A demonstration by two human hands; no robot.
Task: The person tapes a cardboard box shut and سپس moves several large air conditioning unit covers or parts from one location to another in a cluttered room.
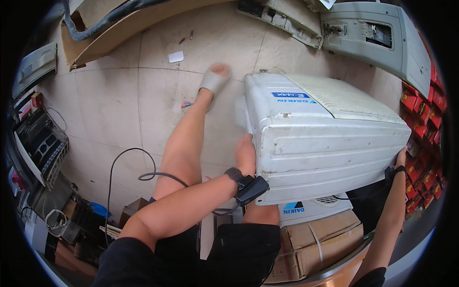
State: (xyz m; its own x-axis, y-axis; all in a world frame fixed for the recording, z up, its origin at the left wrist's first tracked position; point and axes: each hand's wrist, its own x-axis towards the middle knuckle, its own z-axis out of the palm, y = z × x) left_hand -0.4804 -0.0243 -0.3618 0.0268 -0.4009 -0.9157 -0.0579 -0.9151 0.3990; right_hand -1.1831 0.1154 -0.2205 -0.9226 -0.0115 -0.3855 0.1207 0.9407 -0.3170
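The fingers of the left hand (245,154) are pressed flat against the left end of a white air conditioner casing (320,138), mostly hidden behind its edge, so how far they curl cannot be told; the palm lies against the casing's side. The right hand (400,157) clasps the casing's right end, its fingers wrapped around the corner and out of sight. Each wrist carries a dark band (234,173), and a small black device (252,189) with a thin cable hangs off the left one.

The casing is held between the two hands, tilted, above a second white unit (313,209) that rests on a strapped cardboard box (315,244). Below the casing's left side the person's bare leg reaches out to a foot in a grey slipper (213,79) on the tiled floor (110,110). A black cable (119,162) loops across the tiles. Stacked red boxes (423,112) line the right edge, and another grey casing (373,38) lies at the top right.
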